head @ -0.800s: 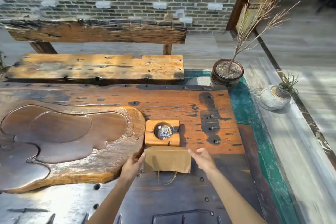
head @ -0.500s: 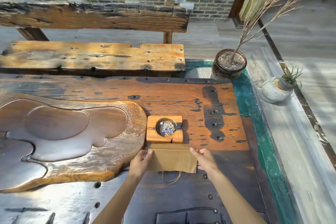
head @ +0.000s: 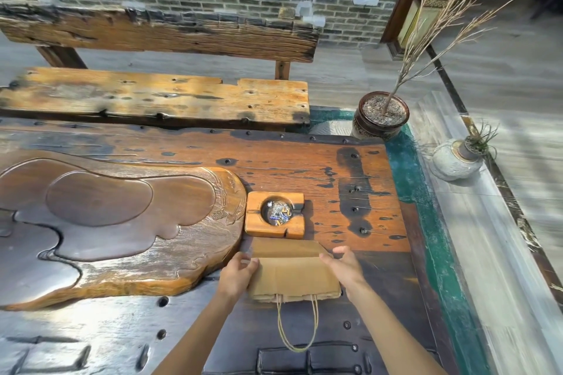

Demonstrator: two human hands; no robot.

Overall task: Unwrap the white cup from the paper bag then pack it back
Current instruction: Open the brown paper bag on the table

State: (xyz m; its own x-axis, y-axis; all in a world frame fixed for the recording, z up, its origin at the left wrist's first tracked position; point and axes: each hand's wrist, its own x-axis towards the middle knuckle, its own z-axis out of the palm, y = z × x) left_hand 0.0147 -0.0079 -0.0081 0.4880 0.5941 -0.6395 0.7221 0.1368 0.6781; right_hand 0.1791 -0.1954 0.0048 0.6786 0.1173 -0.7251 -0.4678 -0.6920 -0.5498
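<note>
Here, the left hand grips the left side of the paper bag, fingers curled against it. The right hand touches the bag's right side with fingers loosely spread. The bag lies flat near the tabletop's front edge, its far flap unfolded, its twine handle trailing toward the person. The white cup is not visible. Just beyond the bag, a square wooden ashtray contains foil and butts. A carved tea tray occupies the left portion.

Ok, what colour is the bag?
The paper bag is plain kraft brown with a matching twine handle, seen in the head view.
</note>
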